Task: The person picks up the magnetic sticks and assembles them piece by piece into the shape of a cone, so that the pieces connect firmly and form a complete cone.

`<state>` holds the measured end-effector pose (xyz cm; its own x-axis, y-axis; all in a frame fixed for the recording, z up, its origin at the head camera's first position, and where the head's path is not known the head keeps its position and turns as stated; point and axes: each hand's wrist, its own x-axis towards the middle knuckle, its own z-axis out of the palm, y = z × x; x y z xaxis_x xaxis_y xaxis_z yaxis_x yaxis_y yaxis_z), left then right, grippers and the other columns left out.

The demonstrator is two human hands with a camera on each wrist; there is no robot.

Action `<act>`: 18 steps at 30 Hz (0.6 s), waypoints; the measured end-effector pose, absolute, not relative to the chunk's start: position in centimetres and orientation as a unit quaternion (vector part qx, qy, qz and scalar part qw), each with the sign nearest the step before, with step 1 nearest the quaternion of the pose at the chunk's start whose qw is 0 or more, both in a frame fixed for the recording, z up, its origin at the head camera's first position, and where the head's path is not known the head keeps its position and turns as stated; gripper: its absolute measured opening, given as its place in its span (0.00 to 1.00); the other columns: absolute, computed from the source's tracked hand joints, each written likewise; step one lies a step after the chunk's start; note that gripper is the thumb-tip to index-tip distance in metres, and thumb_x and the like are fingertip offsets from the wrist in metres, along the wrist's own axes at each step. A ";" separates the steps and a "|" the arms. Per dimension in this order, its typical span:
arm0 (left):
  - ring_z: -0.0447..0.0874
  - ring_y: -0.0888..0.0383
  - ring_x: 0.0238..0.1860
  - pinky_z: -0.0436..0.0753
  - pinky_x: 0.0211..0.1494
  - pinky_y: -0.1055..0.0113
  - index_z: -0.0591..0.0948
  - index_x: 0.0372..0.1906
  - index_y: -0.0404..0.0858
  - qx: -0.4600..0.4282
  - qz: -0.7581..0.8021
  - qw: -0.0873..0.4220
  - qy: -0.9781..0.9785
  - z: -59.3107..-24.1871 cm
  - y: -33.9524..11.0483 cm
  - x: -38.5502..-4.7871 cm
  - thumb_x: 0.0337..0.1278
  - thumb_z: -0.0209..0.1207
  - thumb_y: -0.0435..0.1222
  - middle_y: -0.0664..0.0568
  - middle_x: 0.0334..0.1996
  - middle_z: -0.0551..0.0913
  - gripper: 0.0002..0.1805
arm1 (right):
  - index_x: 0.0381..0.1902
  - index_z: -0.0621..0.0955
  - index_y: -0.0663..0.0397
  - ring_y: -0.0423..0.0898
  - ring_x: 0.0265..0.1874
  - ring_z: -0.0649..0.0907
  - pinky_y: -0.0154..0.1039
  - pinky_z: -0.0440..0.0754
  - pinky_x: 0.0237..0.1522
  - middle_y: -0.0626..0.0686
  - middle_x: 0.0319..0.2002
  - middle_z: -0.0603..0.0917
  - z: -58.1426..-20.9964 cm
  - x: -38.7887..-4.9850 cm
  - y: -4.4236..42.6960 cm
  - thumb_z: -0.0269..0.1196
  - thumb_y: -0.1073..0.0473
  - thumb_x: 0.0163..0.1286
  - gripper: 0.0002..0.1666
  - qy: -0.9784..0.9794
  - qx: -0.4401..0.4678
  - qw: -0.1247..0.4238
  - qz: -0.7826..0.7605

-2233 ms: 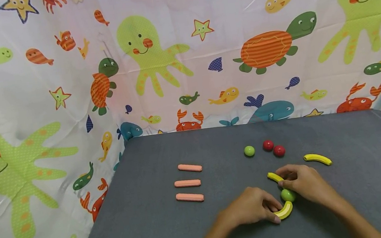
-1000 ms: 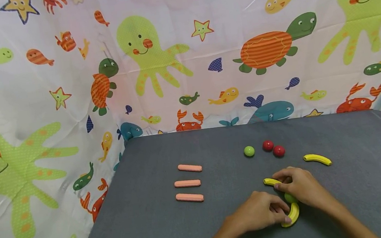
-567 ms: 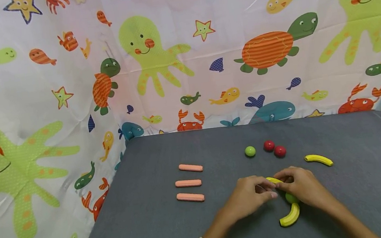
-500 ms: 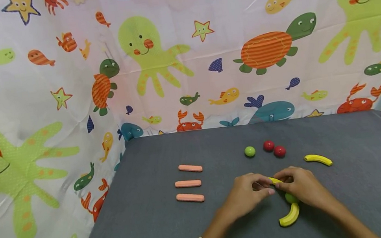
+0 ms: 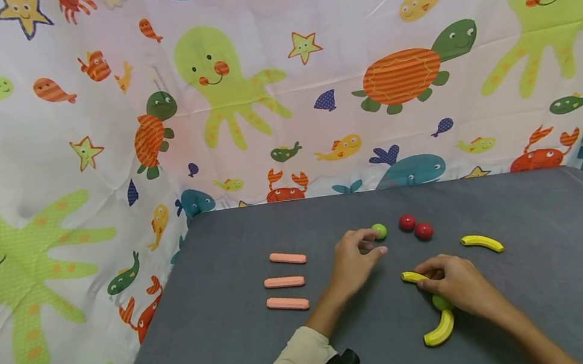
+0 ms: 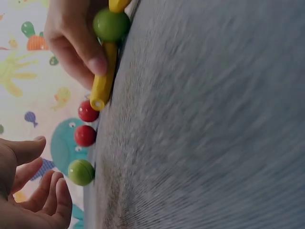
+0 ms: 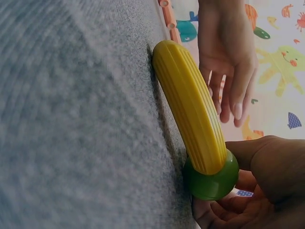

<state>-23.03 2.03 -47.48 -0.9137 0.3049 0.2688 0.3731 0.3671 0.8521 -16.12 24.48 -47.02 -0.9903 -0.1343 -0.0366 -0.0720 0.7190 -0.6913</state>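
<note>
With fingertips and thumb, my right hand [image 5: 457, 286] pinches a yellow toy banana [image 5: 413, 277] lying on the grey cloth. A green ball [image 5: 441, 302] sits under that hand, between this banana and another toy banana [image 5: 439, 329] nearer me. In the right wrist view the nearer banana [image 7: 188, 105] touches the green ball [image 7: 214, 179]. My left hand [image 5: 355, 262] reaches over the cloth, fingers parted and holding nothing, just short of a second green ball [image 5: 379, 231]. The left wrist view shows a gap between its fingers and that green ball [image 6: 81, 172].
Two red balls [image 5: 415, 227] stand right of the far green ball. A third toy banana [image 5: 481, 243] lies at the right. Three pink sticks [image 5: 285, 281] lie in a column at the left. A printed sea-animal curtain [image 5: 269, 87] hangs behind the grey table [image 5: 224, 348].
My left hand turned the nearer banana, let go of it, passed by the upper banana, then moved away to the far green ball. The right hand stays on the upper banana.
</note>
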 end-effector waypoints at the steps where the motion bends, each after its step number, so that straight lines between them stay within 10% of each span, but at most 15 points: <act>1: 0.87 0.55 0.48 0.83 0.51 0.71 0.87 0.59 0.38 -0.198 -0.523 0.032 -0.829 -47.6 2.1 -23.4 0.65 0.73 0.37 0.42 0.51 0.85 0.19 | 0.47 0.90 0.57 0.42 0.37 0.83 0.34 0.81 0.36 0.48 0.40 0.86 -47.0 -16.1 24.5 0.76 0.57 0.67 0.13 0.926 -0.055 0.042 -0.371; 18: 0.85 0.60 0.43 0.82 0.51 0.69 0.85 0.63 0.40 -0.131 -0.477 0.006 -0.869 -48.8 4.0 -27.7 0.61 0.76 0.41 0.47 0.53 0.85 0.26 | 0.48 0.90 0.58 0.42 0.37 0.83 0.36 0.81 0.36 0.48 0.39 0.86 -47.1 -16.1 24.6 0.75 0.58 0.68 0.13 0.923 -0.056 0.042 -0.378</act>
